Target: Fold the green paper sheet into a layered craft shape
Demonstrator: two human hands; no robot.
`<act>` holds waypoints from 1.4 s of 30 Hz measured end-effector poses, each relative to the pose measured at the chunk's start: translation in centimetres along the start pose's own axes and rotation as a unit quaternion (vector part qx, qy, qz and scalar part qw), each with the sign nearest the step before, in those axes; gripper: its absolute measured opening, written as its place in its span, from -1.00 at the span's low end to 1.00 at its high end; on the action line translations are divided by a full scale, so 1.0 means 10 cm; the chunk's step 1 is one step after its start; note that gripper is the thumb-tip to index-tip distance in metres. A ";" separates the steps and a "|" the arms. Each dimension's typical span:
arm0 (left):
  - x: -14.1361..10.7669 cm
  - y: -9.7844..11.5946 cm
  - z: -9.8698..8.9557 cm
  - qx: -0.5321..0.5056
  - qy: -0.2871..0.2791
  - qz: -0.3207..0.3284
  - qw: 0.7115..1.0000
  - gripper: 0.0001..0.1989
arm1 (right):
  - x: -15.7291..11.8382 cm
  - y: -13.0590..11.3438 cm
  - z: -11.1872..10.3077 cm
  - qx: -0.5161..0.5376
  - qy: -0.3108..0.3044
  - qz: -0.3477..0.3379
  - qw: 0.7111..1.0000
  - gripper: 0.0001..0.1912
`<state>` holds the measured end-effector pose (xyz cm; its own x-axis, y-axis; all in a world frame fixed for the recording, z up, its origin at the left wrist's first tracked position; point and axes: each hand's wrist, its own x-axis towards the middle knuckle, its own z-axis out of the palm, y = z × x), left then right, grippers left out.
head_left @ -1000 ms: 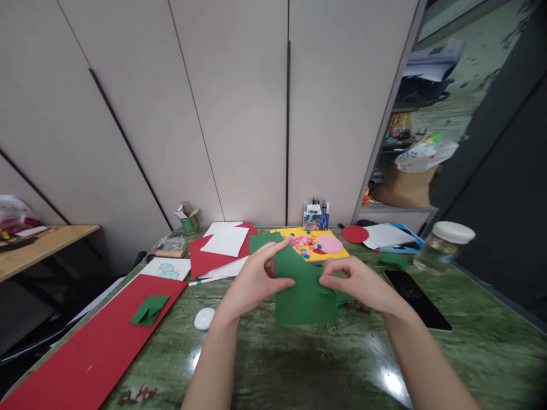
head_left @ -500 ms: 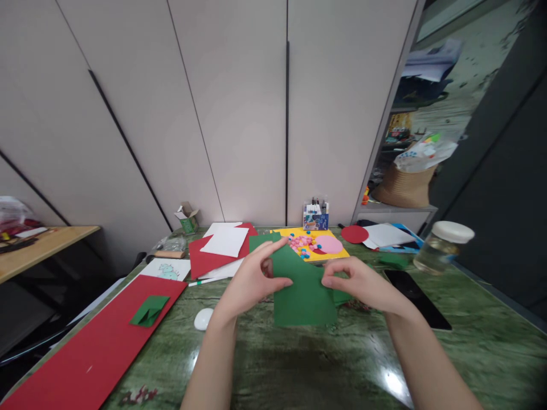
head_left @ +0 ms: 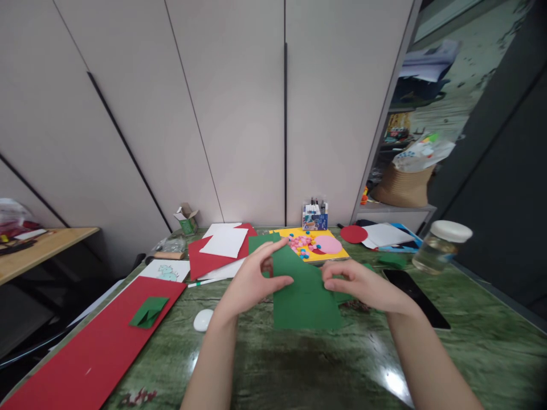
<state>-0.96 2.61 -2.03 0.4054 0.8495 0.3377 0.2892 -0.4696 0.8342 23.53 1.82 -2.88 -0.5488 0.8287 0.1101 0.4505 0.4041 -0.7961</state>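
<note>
A sheet of green paper [head_left: 304, 302] is held up over the table between my two hands. My left hand [head_left: 254, 279] grips its left side, thumb lying across the front face and the other fingers extended along the upper part. At the right edge of the sheet, my right hand [head_left: 356, 282] is closed in a pinch, with thumb and curled fingertips on the paper. More green paper shows behind both hands. A folded green paper piece [head_left: 149, 312] lies on a long red sheet [head_left: 92, 347] to the left.
A white oval object [head_left: 203, 320] sits beside my left forearm. Behind are a yellow sheet [head_left: 342, 251] bearing pink and blue bits, white paper [head_left: 224, 242] and a marker box [head_left: 315, 215]. On the right are a phone [head_left: 416, 299] and a lidded jar [head_left: 440, 247].
The green sheet's lower edge has dropped slightly, and its lower right corner has spread a little to the right. Both hands have hardly moved.
</note>
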 end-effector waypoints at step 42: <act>-0.01 0.00 0.03 -0.056 0.004 -0.014 0.998 -0.27 | -0.05 0.00 -0.04 -0.072 -0.051 -0.045 0.995 -0.67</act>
<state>-0.73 2.48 -2.14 0.3919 0.8636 0.3173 0.2003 -0.4167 0.8867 24.09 1.57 -2.73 -0.6560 0.7467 0.1101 0.4892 0.5318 -0.6913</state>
